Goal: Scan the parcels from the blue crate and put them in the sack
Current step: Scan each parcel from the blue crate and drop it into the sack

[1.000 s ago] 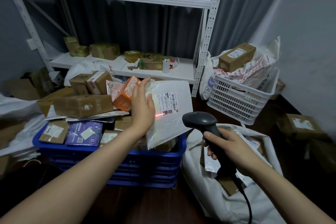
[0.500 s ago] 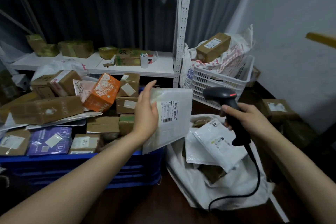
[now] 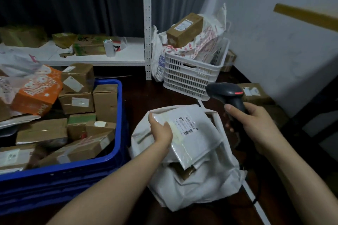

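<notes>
Head view, looking down at both arms over a dark floor. Left hand [image 3: 161, 131] grips the white mailer [image 3: 197, 139] at its upper-left corner, fingers curled over the edge, palm on the top face. Mailer is flat-ish, tilted a little, label side up, barcode readable as a strip but text too small. It sits at the open mouth of the sack [image 3: 201, 193], lying on other white mailers already inside. A brown parcel [image 3: 184, 171] peeks out under its lower corner, also inside the sack.

Right hand [image 3: 256, 126] is wrapped round the handle of the scanner [image 3: 226, 95], thumb along the near side. Scanner head points left and away, red light lit on top. It is held just right of the sack's rim, not touching the mailer.

Blue crate [image 3: 118, 115] stands left of the sack, touching or just beside it, can't tell which. Crate is piled with brown boxes [image 3: 76, 102], several with white labels, stacked above rim level. Orange packet [image 3: 36, 93] lies tilted on the pile at the left.

Behind: white shelf [image 3: 128, 56] with its perforated post [image 3: 147, 23], holding a few cartons and a white roll [image 3: 109, 49]. White basket [image 3: 190, 80] sits right of the post, stuffed with printed plastic bags, a labelled carton [image 3: 184, 29] resting tilted on top. Another carton [image 3: 254, 94] is on the floor by the wall, beyond the scanner.
</notes>
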